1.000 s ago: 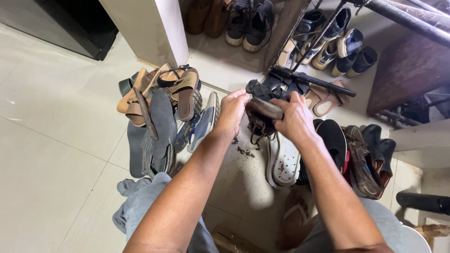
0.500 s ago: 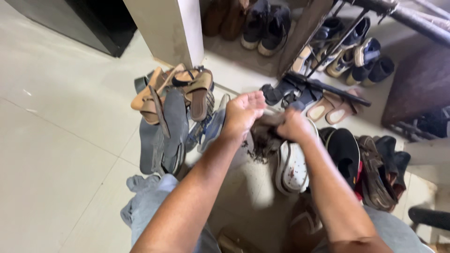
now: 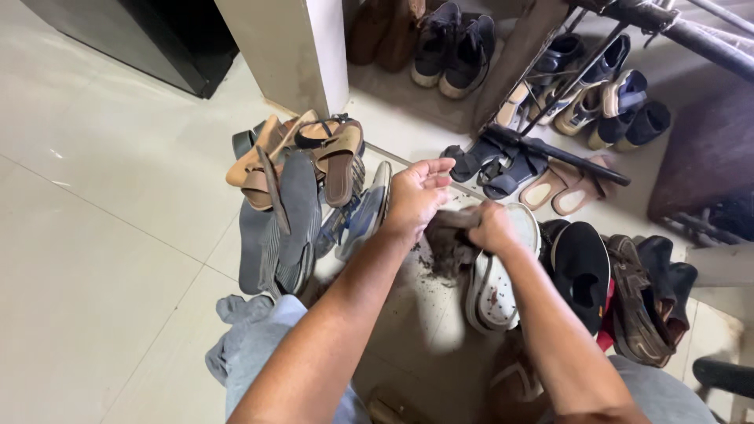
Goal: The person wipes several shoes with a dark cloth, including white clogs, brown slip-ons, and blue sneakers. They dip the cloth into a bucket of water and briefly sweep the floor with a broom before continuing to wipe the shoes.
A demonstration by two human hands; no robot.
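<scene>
My right hand (image 3: 493, 228) grips a dark brown, worn sandal (image 3: 446, 242) and holds it low over the tiled floor. My left hand (image 3: 418, 191) hovers just above the sandal with its fingers loosely curled and nothing clearly in it. Dark crumbs of dirt (image 3: 428, 263) lie scattered on the tile beneath the sandal. A white-soled shoe (image 3: 495, 283) lies sole-up just right of my right hand.
A heap of tan and grey sandals (image 3: 294, 184) lies to the left. Black and brown shoes (image 3: 620, 283) sit to the right. A metal shoe rack (image 3: 585, 74) with several pairs stands behind, beside a white pillar (image 3: 294, 51). A grey cloth (image 3: 236, 330) lies by my knee.
Both hands have dropped lower with the sandal. My left hand has come off it and opened above it. More dirt lies on the floor.
</scene>
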